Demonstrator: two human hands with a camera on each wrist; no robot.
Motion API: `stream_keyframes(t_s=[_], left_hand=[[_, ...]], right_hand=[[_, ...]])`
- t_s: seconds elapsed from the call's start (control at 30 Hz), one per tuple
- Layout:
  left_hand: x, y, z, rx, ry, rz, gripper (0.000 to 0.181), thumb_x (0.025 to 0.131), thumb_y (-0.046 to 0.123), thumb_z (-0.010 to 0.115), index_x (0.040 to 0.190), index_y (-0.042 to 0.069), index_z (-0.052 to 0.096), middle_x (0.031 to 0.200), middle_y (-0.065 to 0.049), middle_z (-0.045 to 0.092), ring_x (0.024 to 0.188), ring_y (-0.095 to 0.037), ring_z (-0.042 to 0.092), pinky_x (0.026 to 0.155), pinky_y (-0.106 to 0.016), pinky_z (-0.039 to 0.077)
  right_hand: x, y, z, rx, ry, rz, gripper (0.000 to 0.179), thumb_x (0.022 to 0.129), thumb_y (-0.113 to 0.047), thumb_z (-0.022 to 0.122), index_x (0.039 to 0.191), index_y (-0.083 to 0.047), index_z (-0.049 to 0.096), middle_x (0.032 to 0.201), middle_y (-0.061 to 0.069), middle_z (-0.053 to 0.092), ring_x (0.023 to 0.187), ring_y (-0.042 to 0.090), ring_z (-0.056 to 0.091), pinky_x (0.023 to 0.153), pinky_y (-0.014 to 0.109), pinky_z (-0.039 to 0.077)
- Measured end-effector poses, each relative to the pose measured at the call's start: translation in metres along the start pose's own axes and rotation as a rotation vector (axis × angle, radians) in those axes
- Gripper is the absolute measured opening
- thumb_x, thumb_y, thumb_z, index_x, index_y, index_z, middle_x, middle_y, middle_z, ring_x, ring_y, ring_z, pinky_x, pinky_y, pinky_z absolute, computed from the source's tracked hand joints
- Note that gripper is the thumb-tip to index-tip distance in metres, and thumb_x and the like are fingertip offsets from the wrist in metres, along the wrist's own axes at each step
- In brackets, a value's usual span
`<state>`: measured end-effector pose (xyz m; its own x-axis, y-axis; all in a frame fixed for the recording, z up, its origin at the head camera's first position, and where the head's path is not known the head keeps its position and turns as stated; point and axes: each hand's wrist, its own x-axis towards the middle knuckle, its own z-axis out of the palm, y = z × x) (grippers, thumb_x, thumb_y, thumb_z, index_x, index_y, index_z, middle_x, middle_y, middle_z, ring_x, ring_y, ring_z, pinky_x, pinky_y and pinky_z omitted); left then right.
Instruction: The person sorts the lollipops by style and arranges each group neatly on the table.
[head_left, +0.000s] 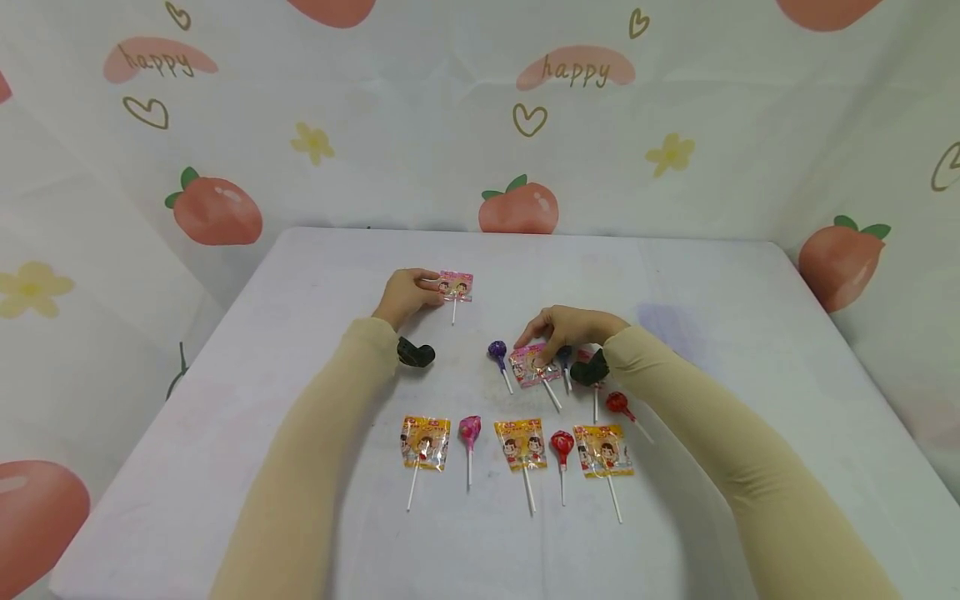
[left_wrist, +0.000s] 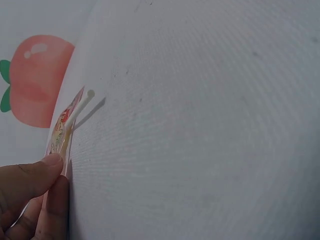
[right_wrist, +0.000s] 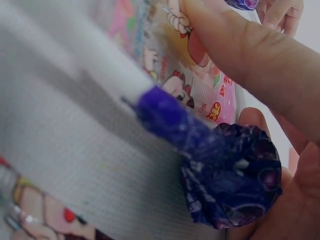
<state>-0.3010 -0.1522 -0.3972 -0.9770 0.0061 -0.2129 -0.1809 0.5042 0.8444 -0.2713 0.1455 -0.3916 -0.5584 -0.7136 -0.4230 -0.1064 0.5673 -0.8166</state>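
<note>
In the head view my left hand (head_left: 407,295) pinches a flat pink-wrapped lollipop (head_left: 456,286) by its wrapper at the far middle of the table. The left wrist view shows the thumb on that wrapper (left_wrist: 61,127), its white stick pointing away. Nearer and to the right, my right hand (head_left: 573,327) grips another pink-wrapped lollipop (head_left: 534,367), thumb on its front. Close by its fingers lie two purple lollipops, one on the left (head_left: 497,350) and one partly under the palm (right_wrist: 230,175). A further pink-wrapped lollipop (head_left: 596,392) is mostly hidden below the right wrist.
A red lollipop (head_left: 618,402) lies beside the right forearm. In the front row are yellow-wrapped lollipops (head_left: 425,440), (head_left: 521,444), (head_left: 603,450), with a pink ball lollipop (head_left: 469,428) and a red one (head_left: 562,443) between. A printed cloth hangs behind the white table (head_left: 225,417).
</note>
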Motion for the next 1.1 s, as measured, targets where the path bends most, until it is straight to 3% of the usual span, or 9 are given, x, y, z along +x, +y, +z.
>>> stream_keyframes(t_s=[0.27,0.73,1.1], left_hand=[[-0.0028,-0.0005,0.0017,0.051,0.035,0.015,0.045,0.083,0.006,0.074,0.127,0.006,0.062,0.112,-0.013,0.068,0.096,-0.019,0.063,0.085,-0.028,0.049],[-0.0069,0.002,0.003,0.05,0.053,-0.014,0.037,0.083,0.006,0.074,0.12,0.005,0.066,0.098,-0.009,0.066,0.087,-0.016,0.057,0.087,-0.03,0.046],[-0.0039,0.0002,0.0053,0.074,0.056,-0.038,0.036,0.084,0.008,0.074,0.119,0.006,0.067,0.099,-0.008,0.067,0.088,-0.015,0.058,0.091,-0.032,0.046]], right_hand=[[-0.0012,-0.0018,0.0005,-0.038,0.013,0.013,0.036,0.082,-0.005,0.076,0.117,-0.003,0.069,0.12,0.008,0.065,0.092,0.011,0.054,0.086,0.025,0.046],[-0.0001,0.0002,0.0,-0.013,0.006,-0.006,0.037,0.08,-0.002,0.076,0.117,0.0,0.068,0.119,0.01,0.065,0.089,0.009,0.055,0.082,0.025,0.048],[-0.0007,0.0001,0.0006,-0.016,0.006,-0.005,0.036,0.081,-0.006,0.076,0.116,-0.001,0.069,0.12,0.01,0.065,0.092,0.011,0.054,0.083,0.025,0.047]])
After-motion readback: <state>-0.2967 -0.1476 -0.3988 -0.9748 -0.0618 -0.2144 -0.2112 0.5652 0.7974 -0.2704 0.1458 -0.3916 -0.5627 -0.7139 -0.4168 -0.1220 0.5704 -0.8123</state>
